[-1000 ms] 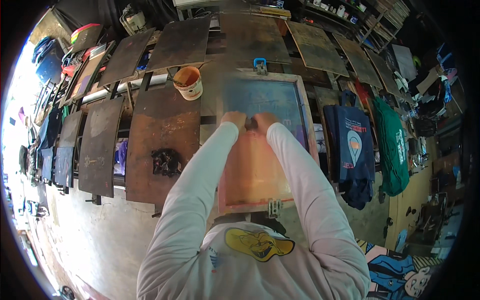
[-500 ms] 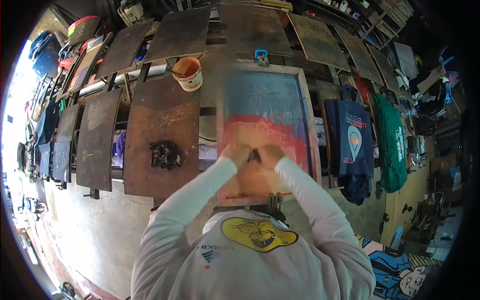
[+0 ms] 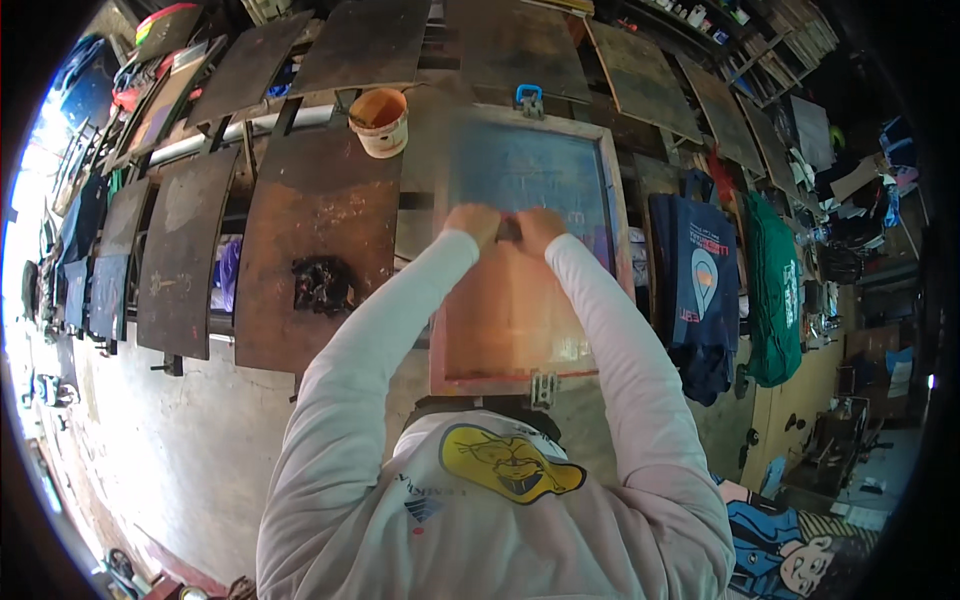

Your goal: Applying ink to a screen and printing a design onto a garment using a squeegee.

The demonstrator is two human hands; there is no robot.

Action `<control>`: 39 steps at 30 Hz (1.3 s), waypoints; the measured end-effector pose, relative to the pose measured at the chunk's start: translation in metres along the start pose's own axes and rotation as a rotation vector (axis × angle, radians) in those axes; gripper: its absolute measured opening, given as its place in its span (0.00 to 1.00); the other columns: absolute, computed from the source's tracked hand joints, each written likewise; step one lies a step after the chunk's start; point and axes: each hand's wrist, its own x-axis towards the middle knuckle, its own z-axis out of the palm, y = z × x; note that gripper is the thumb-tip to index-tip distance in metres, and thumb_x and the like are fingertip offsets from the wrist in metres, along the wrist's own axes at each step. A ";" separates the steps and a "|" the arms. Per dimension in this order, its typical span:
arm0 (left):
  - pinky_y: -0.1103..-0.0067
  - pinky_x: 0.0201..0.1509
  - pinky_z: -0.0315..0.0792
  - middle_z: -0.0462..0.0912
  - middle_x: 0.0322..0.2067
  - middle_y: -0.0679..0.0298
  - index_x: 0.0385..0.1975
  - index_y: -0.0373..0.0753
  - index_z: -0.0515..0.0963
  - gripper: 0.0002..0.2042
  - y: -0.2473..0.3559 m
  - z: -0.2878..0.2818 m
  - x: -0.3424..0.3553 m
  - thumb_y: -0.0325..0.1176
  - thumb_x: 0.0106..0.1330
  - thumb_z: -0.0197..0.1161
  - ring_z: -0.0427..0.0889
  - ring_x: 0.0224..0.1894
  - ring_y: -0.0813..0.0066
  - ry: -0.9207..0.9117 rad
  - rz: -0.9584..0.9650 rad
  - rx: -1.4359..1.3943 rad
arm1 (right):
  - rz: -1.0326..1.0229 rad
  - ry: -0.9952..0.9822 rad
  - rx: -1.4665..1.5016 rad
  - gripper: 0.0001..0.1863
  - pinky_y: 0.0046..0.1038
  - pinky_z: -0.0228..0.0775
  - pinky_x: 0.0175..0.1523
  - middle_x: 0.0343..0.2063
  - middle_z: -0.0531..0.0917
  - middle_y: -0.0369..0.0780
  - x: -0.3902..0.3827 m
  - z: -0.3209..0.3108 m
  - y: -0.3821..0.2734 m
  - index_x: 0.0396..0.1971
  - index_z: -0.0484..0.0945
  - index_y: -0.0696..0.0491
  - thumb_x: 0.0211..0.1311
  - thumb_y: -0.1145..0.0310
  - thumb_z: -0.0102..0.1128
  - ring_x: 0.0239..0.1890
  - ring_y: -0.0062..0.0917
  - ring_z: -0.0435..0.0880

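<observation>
A wooden-framed printing screen (image 3: 621, 235) lies flat before me, with bluish mesh at its far end and an orange-brown stretch nearer my body. Both hands are closed side by side over the mesh. My left hand (image 3: 473, 221) and my right hand (image 3: 539, 226) grip a squeegee (image 3: 510, 231), of which only a dark piece shows between them. Its blade is hidden beneath my fingers. A hinge clamp (image 3: 543, 388) sits at the screen's near edge, and a blue-handled clamp (image 3: 528, 97) at its far edge.
Left of the screen, an ink-stained bucket (image 3: 384, 140) and a crumpled black lump (image 3: 322, 284) rest on a brown board (image 3: 315, 215). Printed navy bags (image 3: 700, 270) and green cloth (image 3: 772, 300) hang at right. More dark boards (image 3: 360, 50) run along the back.
Both hands have slid the squeegee away from my body along the screen, arms reaching farther. The red ink band seen across the mesh earlier is largely out of sight. The view has shifted slightly.
</observation>
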 end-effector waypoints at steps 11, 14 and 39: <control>0.64 0.52 0.79 0.86 0.42 0.50 0.37 0.40 0.86 0.14 0.001 0.015 0.007 0.42 0.56 0.67 0.85 0.46 0.53 -0.042 -0.148 -0.072 | 0.199 -0.145 -0.042 0.12 0.43 0.79 0.47 0.36 0.87 0.48 0.002 -0.011 -0.018 0.35 0.87 0.45 0.57 0.55 0.64 0.40 0.44 0.86; 0.63 0.52 0.79 0.86 0.41 0.50 0.38 0.40 0.85 0.16 0.006 0.020 -0.001 0.43 0.55 0.67 0.85 0.46 0.53 -0.021 -0.145 -0.044 | 0.192 -0.123 -0.009 0.11 0.43 0.79 0.47 0.36 0.87 0.48 -0.004 -0.007 -0.019 0.34 0.87 0.46 0.56 0.58 0.64 0.41 0.44 0.87; 0.63 0.55 0.77 0.85 0.46 0.54 0.45 0.47 0.84 0.18 0.094 0.064 -0.144 0.43 0.53 0.69 0.83 0.51 0.54 -0.127 -0.171 -0.028 | 0.097 -0.069 0.086 0.18 0.42 0.78 0.49 0.35 0.87 0.46 -0.168 0.037 -0.069 0.35 0.87 0.46 0.49 0.51 0.72 0.41 0.42 0.87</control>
